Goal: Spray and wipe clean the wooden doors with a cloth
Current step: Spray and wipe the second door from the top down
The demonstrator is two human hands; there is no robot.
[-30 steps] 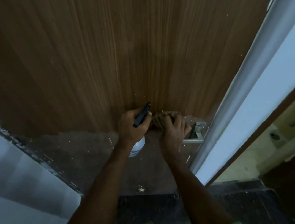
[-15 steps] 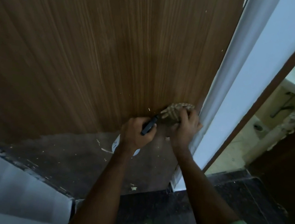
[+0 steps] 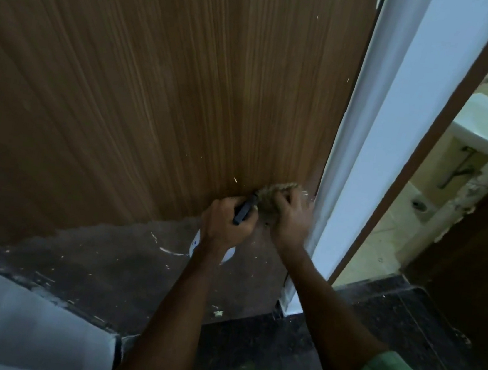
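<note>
Brown wood-grain door panel (image 3: 162, 88) fills the upper left of the view; its lower part is a darker, unfinished-looking band flecked with pale specks. Left hand (image 3: 225, 225) is curled around a white spray bottle (image 3: 198, 245) with a black trigger (image 3: 244, 211); the hand hides most of the bottle, so only a white sliver shows beneath the wrist. Right hand (image 3: 289, 218) grips a tan bunched cloth (image 3: 275, 193) and presses it against the door, just beside the white door frame (image 3: 374, 139); the cloth is blurred. Compared with a second earlier, the metal lever handle is out of sight and both hands sit closer to the frame edge. Room to the right ends at the frame; broad door surface lies open to the left and above. A white washbasin (image 3: 483, 128) shows through the doorway, partly cut off.
</note>
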